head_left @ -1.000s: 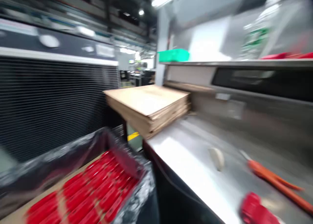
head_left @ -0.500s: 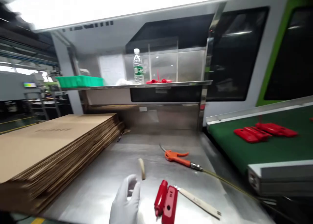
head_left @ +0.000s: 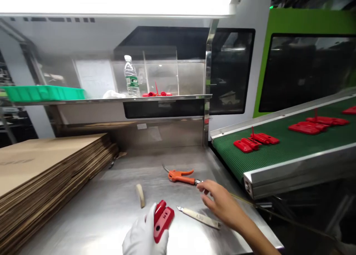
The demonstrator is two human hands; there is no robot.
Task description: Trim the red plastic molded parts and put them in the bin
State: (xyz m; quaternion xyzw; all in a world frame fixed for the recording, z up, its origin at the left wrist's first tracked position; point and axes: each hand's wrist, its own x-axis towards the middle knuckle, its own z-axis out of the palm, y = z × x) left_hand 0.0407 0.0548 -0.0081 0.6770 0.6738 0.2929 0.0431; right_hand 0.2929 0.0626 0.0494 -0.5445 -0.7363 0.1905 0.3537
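My left hand (head_left: 144,235), in a white glove, grips a red plastic part (head_left: 162,220) low over the steel worktable (head_left: 116,195). My bare right hand (head_left: 219,203) hovers with its fingers spread just above a pale-handled knife (head_left: 198,216) and holds nothing. Its fingertips are close to the hose end of an orange air blow gun (head_left: 180,176). A small beige curved piece (head_left: 141,195) lies left of the red part.
A stack of flat cardboard sheets (head_left: 41,173) fills the table's left. A green conveyor belt (head_left: 289,145) on the right carries several red parts (head_left: 256,141). The shelf (head_left: 111,98) above holds a green tray (head_left: 44,92), a water bottle (head_left: 131,80) and red pieces.
The view has swung right from a bin of red parts to the worktable. My left hand has closed on the red part, and my right hand has come in over the knife.
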